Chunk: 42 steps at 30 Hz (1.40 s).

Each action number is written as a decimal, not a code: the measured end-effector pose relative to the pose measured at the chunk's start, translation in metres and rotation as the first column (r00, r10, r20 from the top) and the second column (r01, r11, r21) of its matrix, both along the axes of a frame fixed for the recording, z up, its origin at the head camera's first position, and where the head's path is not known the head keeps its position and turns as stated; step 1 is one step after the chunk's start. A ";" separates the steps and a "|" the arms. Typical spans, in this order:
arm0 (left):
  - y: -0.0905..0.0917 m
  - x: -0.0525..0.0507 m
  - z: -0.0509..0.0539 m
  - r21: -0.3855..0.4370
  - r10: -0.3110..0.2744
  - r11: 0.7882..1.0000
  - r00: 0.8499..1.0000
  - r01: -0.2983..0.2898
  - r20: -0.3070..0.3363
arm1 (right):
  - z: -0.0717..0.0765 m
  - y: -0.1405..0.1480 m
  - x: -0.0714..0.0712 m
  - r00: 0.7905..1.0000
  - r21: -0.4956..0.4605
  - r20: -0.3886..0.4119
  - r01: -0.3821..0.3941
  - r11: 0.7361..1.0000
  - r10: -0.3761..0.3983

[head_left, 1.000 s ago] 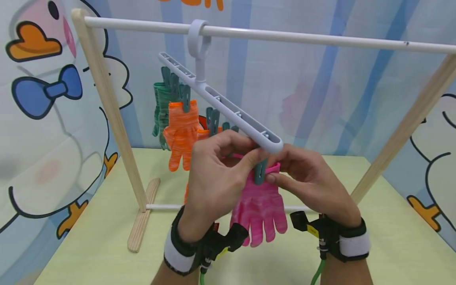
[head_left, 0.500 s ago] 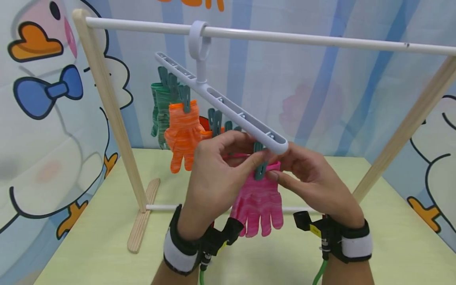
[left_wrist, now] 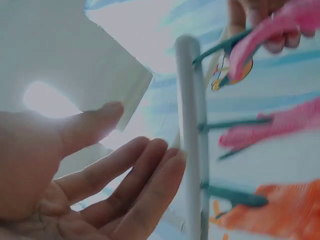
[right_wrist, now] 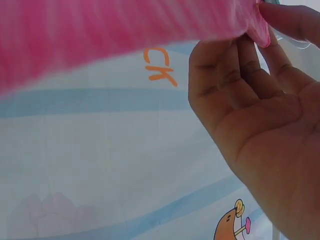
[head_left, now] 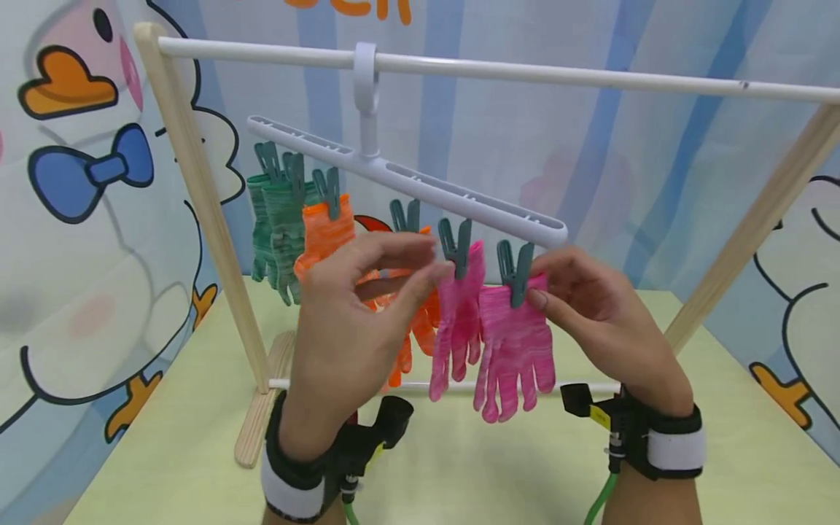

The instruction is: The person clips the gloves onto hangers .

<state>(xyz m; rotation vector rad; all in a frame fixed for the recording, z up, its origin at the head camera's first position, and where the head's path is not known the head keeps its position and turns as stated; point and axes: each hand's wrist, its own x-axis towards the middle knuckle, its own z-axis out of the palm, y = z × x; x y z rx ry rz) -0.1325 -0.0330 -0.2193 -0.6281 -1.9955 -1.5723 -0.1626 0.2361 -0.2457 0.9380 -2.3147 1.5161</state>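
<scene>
A pink glove (head_left: 515,350) hangs from a dark green clothespin (head_left: 514,273) at the right end of the white hanger (head_left: 459,197). My right hand (head_left: 600,321) pinches this glove's cuff between thumb and fingers; the right wrist view shows the pinch on the pink fabric (right_wrist: 125,30). Free of any cloth, my left hand (head_left: 361,313) has its thumb and fingers apart, with loosely bent fingers in the left wrist view. Just right of its fingertips hangs a second pink glove (head_left: 457,321) on its own clothespin (head_left: 456,248). Behind the left hand, orange gloves (head_left: 328,230) are partly hidden.
Green gloves (head_left: 282,226) hang at the hanger's left end. The hanger hooks over a white rod (head_left: 558,79) between wooden posts (head_left: 203,204). Below lies a pale yellow tabletop (head_left: 472,467), with a cartoon backdrop (head_left: 656,182) behind.
My left hand has let go near the right-end clothespin and moved left. The hanger has swung round, its right end moving right, bringing both pink gloves into view. My right hand still pinches the cuff.
</scene>
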 end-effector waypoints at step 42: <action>-0.070 -0.086 -0.028 -0.110 0.553 0.831 0.831 -0.546 0.060 | -0.018 0.060 -0.030 0.975 -0.702 0.077 0.200 0.683 -0.206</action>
